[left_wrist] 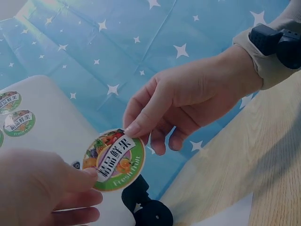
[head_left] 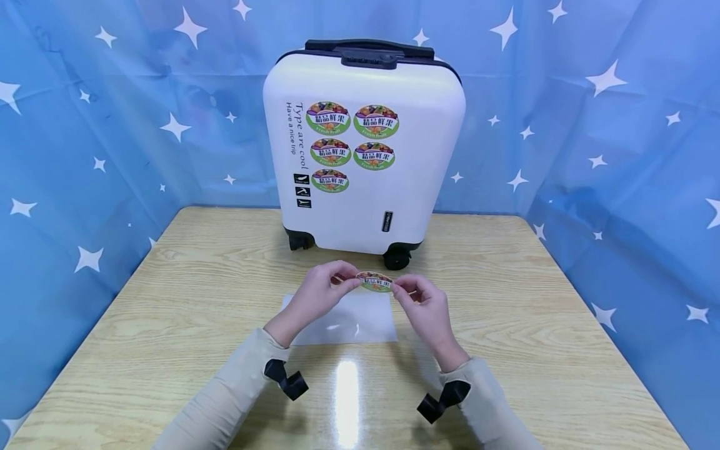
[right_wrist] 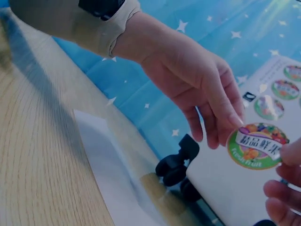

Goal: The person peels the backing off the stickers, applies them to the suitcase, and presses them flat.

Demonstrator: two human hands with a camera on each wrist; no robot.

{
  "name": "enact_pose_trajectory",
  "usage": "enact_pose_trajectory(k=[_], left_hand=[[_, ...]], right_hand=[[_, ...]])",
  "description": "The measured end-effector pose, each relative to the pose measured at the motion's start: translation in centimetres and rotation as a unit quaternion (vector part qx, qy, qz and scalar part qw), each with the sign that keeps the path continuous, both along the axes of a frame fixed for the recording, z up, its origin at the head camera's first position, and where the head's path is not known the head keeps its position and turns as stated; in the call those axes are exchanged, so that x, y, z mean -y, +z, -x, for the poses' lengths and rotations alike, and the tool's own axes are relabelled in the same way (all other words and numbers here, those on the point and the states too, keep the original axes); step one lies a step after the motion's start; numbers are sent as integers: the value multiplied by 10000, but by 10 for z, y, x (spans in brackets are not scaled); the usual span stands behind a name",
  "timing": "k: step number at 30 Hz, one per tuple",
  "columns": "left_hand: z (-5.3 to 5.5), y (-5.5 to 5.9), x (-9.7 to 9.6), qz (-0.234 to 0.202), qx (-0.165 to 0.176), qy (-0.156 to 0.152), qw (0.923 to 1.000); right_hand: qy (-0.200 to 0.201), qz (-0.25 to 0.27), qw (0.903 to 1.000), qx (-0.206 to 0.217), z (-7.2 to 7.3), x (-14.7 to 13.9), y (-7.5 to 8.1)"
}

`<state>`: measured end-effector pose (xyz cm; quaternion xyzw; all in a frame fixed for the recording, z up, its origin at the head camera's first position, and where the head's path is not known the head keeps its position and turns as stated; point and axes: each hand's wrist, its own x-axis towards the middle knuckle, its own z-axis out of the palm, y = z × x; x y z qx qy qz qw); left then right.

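Between both hands is an oval fruit sticker (head_left: 375, 282) with a green lower edge and printed fruit. My left hand (head_left: 324, 288) pinches its left end between thumb and finger. At the opposite end, my right hand (head_left: 425, 307) pinches the edge the same way; the left wrist view shows that thumb on the sticker (left_wrist: 115, 162). Behind the hands stands a white suitcase (head_left: 365, 206) on black wheels, upright. Several matching stickers (head_left: 330, 152) are stuck on its front in two columns, three at left and two at right. Under the hands lies a white sheet (head_left: 349, 322).
The wooden table (head_left: 534, 325) carries the suitcase and the sheet. Blue curtains (head_left: 562, 125) with white stars enclose the back and both sides. A black handle (head_left: 368, 47) tops the suitcase, and a small black label (head_left: 387, 221) sits low on its front.
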<state>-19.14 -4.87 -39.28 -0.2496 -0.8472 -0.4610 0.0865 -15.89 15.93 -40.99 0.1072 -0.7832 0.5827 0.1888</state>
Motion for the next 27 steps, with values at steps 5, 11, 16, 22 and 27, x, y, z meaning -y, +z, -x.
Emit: enact_pose_trajectory(k=[5,11,16,22,27], left_hand=[[1,2,-1,-293,21,164,9994],[1,3,-2,-487,-12,242,9985],[2,5,-2,-585,21,270,9979],[3,8,-3,-701,-15,299,9971],[4,9,-4,-844,-9,432,9955]], right_hand=[[112,363,9989,258,-10,6,20],[127,437,9987,208,-11,9,28],[129,544,9983,143,-8,10,28],[90,557,9984,23,-4,11,33],[67,557,9984,-28,-2,12,35]])
